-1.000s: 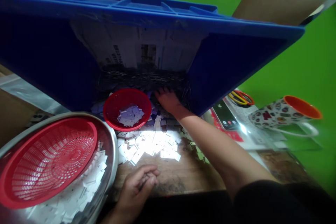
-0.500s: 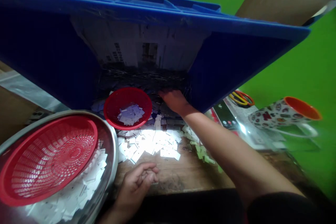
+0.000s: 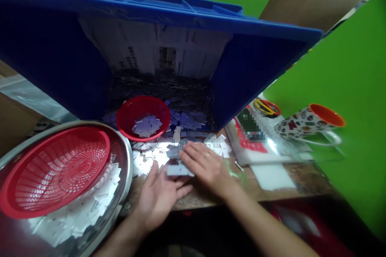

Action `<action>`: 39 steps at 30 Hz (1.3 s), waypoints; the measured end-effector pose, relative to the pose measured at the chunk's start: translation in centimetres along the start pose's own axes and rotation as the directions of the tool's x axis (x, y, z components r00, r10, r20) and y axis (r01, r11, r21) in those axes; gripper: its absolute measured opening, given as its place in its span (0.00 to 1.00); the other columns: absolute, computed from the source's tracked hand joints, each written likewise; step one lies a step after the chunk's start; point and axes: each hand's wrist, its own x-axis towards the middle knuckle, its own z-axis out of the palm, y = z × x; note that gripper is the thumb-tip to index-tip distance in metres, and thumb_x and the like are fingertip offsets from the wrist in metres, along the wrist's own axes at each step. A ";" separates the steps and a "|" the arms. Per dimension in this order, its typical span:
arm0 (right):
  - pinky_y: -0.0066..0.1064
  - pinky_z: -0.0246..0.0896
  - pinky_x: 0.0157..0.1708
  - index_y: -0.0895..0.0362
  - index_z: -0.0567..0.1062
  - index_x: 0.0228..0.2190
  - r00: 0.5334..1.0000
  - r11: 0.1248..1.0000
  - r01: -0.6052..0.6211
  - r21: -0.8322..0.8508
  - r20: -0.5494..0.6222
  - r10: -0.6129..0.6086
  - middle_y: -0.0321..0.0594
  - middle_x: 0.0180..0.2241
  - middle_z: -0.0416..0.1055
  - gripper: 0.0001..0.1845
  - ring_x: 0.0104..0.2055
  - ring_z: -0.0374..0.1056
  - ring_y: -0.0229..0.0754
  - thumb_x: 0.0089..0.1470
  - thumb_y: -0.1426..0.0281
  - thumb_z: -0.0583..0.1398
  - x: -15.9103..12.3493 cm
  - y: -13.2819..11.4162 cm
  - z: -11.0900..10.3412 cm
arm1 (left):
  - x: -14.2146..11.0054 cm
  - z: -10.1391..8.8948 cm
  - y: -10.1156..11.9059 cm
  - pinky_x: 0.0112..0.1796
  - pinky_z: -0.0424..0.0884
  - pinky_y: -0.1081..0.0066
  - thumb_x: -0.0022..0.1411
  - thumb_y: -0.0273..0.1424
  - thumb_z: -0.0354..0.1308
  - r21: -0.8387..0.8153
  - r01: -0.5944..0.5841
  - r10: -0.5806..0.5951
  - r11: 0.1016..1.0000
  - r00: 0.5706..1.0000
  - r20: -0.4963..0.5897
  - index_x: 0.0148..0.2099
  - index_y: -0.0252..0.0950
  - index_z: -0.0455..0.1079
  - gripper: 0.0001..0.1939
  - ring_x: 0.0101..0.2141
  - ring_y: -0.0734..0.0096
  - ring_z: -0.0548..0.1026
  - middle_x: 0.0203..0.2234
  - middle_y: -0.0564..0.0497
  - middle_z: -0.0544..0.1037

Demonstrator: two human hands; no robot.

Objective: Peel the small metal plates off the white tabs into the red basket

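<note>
My left hand (image 3: 159,198) is palm up above the front of the wooden table, its fingers spread. Just above its fingers is a pale flat metal plate (image 3: 180,170) with a small hole; whether the two touch is unclear. My right hand (image 3: 206,164) curves over from the right, back upward, against several small metal plates (image 3: 175,151), blurred and partly hidden by its fingers. Behind the hands, a loose heap of similar plates (image 3: 150,153) lies brightly lit. A red plastic bowl (image 3: 143,103) holding some plates stands at the mouth of a blue crate (image 3: 253,76).
A red mesh basket (image 3: 57,168) sits tilted on plates in a metal basin (image 3: 128,156) at left. To the right are a plastic-wrapped packet (image 3: 250,156), a blurred-out phone (image 3: 251,124), scissors (image 3: 265,107) and a patterned mug (image 3: 297,122) on its side. More plates lie inside the crate.
My right hand has come out of the crate toward me, bringing plates beside my left hand. My left hand has uncurled and moved slightly right and up. The view has shifted a little.
</note>
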 end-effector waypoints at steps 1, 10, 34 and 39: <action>0.44 0.56 0.60 0.55 0.70 0.53 1.000 1.000 0.019 0.016 -0.012 -0.019 0.45 0.54 0.71 0.19 0.60 0.61 0.47 0.63 0.76 0.50 -0.6 -1.0 0.5 | 0.3 0.2 -0.1 0.54 0.61 0.53 0.63 0.50 0.47 -0.047 -0.014 0.013 0.999 1.000 -0.016 0.51 0.34 0.70 0.27 0.47 0.57 0.75 0.43 0.42 0.80; 0.47 0.50 0.63 0.61 0.69 0.53 0.993 0.942 -0.096 0.323 -0.039 0.114 0.48 0.56 0.67 0.24 0.64 0.54 0.46 0.55 0.82 0.51 -1.7 -3.8 3.4 | 1.3 -0.4 -0.1 0.56 0.63 0.65 0.67 0.26 0.47 0.003 -0.119 0.116 0.993 0.958 -0.261 0.65 0.40 0.57 0.24 0.50 0.68 0.74 0.46 0.50 0.80; 0.37 0.65 0.47 0.54 0.73 0.45 0.829 0.644 -0.451 0.617 0.022 0.559 0.44 0.42 0.70 0.14 0.46 0.67 0.45 0.55 0.68 0.62 -2.4 -4.1 1.8 | 0.0 -1.1 0.0 0.51 0.70 0.61 0.61 0.22 0.57 0.166 -0.120 0.162 0.979 0.950 -0.267 0.65 0.39 0.56 0.32 0.47 0.58 0.77 0.48 0.47 0.80; 0.39 0.64 0.45 0.55 0.73 0.42 0.838 0.723 -0.478 0.498 0.010 0.546 0.45 0.41 0.69 0.13 0.45 0.67 0.47 0.54 0.66 0.63 -1.8 -5.4 1.9 | -0.6 -1.6 0.1 0.50 0.71 0.61 0.60 0.24 0.58 0.221 -0.110 0.174 0.969 0.939 -0.296 0.65 0.42 0.56 0.33 0.48 0.57 0.77 0.50 0.48 0.79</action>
